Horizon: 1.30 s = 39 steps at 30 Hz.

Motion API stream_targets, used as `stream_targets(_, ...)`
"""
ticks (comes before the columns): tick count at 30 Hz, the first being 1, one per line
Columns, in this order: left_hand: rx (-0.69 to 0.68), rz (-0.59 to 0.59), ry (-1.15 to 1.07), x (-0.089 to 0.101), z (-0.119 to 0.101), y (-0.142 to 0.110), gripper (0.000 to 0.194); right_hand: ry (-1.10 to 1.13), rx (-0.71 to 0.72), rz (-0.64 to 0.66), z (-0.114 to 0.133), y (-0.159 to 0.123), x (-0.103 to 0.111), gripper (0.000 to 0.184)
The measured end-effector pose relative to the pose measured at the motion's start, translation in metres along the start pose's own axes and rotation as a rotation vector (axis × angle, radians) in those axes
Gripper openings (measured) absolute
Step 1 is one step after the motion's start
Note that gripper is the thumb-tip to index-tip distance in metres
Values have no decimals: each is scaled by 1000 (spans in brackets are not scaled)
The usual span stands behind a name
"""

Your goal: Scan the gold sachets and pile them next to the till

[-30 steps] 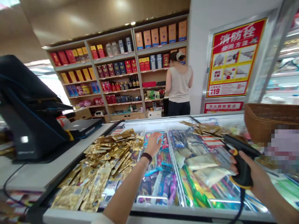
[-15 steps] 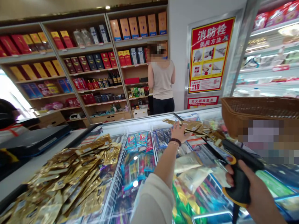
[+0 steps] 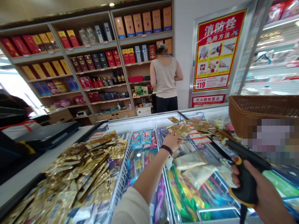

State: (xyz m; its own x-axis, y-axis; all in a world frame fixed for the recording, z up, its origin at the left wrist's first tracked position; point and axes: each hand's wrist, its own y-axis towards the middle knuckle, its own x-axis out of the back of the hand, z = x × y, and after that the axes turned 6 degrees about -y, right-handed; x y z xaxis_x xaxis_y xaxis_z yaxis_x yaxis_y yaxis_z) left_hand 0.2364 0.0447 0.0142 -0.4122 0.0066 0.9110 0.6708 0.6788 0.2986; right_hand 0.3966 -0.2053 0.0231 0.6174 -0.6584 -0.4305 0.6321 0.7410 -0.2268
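My left hand (image 3: pixel 171 143) reaches forward over the glass-topped freezer. Its fingers are bent over several flat gold foil packets (image 3: pixel 183 130), which lie under and just beyond the fingertips; the grip is partly hidden. In my right hand (image 3: pixel 261 186) is a black and yellow handheld barcode scanner (image 3: pixel 245 180), gripped by its handle and pointing up and to the left. More gold packets (image 3: pixel 202 125) are scattered to the right of my left hand. A large heap of gold packets (image 3: pixel 81 171) covers the freezer's left side.
Wire baskets of bagged ice treats (image 3: pixel 142 138) show in the freezer (image 3: pixel 149 119). A brown wicker basket (image 3: pixel 243 124) stands at the right. A black flat device (image 3: pixel 56 137) sits on the left counter. Behind, a person (image 3: pixel 165 77) faces shelves of boxes (image 3: pixel 100 59).
My left hand has drawn back and left, dragging some gold packets with it. My right hand keeps hold of the scanner. The view has shifted slightly left.
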Motion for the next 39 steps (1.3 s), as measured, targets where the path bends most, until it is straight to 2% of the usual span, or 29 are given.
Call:
stream_targets(4,123,-98,-42,25,20,-53,37,5,42,-36,1,-6,-10,62)
stream_targets(7,243,-181,-67,37,30,-69,35,-5,61,-15,-2,-8,-19,65)
stream_targets(10,345,-262,-102,40,33,-62,37,-18,101,12,-9,-8,-24,64)
stream_targets(13,480,-228,-235,37,32,-45,45,-47,111,14,-13,-9,-25,59)
stream_targets(15,550,-185,-362,36,30,-35,29,-55,114,-2,-13,-10,-26,56)
stream_targets(17,579,-191,-461,37,31,-33,15,-59,116,-20,-13,-11,-28,54)
stream_targets(20,577,-275,-536,42,38,-46,19,-108,122,-3,-16,-10,-39,51)
stream_targets(24,581,-418,-678,48,60,-83,10,-283,152,176,-29,-4,-75,45)
stream_targets(28,520,-617,-1238,55,88,-122,12,-435,156,348,-49,-1,-129,44)
stream_targets(31,439,-659,-1470,59,106,-144,28,-562,239,512,-66,-4,-161,49)
stream_targets(34,391,-599,-1539,60,114,-156,40,-625,307,599,-78,-8,-170,51)
stream_targets(39,353,-555,-1577,59,113,-162,44,-670,276,666,-75,-18,-156,53)
